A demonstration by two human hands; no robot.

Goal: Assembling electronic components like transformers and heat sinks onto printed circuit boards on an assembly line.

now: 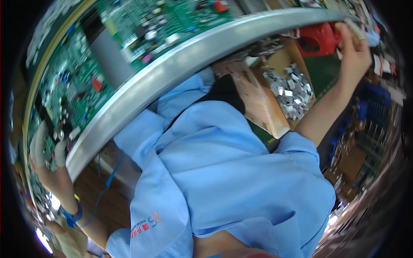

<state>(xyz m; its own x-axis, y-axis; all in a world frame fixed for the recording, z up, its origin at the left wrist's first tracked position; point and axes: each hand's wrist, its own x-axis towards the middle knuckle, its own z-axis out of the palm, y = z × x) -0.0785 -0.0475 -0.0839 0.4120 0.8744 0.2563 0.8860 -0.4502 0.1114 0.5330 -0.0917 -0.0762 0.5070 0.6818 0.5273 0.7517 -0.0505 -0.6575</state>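
Observation:
My left hand (50,161), with pale finger cots on its fingers, is over a green circuit board (69,88) at the left. Its thumb and fingers are apart beside small board components, and I see nothing held between them. My right hand (355,58) is stretched out to the far right, near the end of a metal rail (172,53). Its fingers, also in cots, are bent close together by a red plastic container (317,39). What they hold, if anything, is too blurred to make out. A blue wrist strap (72,215) with a cord circles my left wrist.
The rail runs curved along the near side of the boards. A second circuit board (161,26) lies further right. Below the rail, at right, an open cardboard box (269,101) holds many small silvery metal parts (292,92). Blue racks (374,103) stand at the far right.

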